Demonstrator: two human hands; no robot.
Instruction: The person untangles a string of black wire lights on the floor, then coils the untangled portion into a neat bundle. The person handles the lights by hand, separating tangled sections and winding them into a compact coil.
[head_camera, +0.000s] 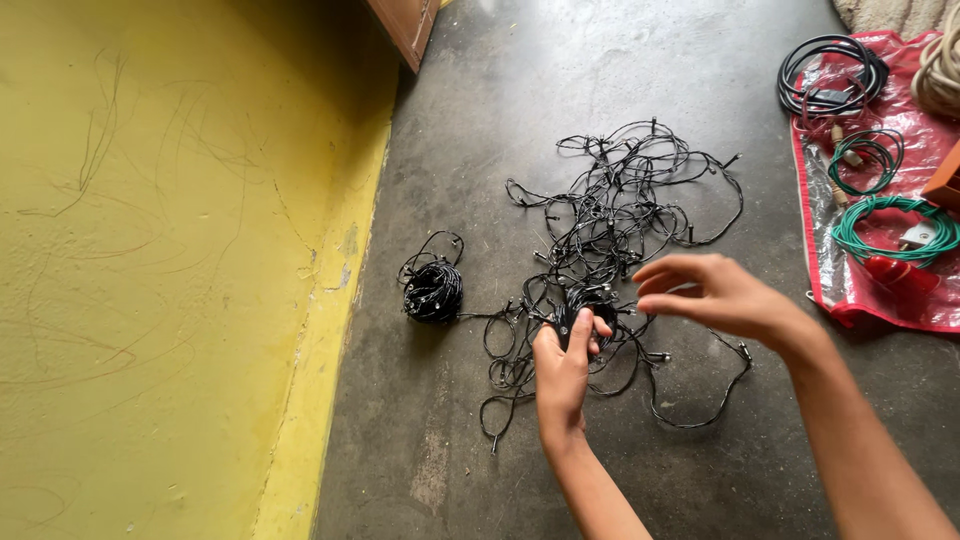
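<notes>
My left hand (563, 372) grips a small wound bundle of black wire (588, 306), thumb pressed on it. My right hand (712, 294) hovers just right of the bundle with fingers curled and apart, pinching or guiding a thin strand; I cannot tell if it grips. Behind both hands a loose tangle of black string-light wire (625, 205) sprawls over the grey concrete floor. A tightly wound black coil (433, 289) lies to the left, joined to the tangle by a strand.
A yellow painted wall (170, 260) fills the left side. At right lies a red plastic sheet (850, 285) with a black cable coil (832, 70), two green wire coils (885, 225) and a rope (940, 70). A wooden door corner (405, 25) is at top.
</notes>
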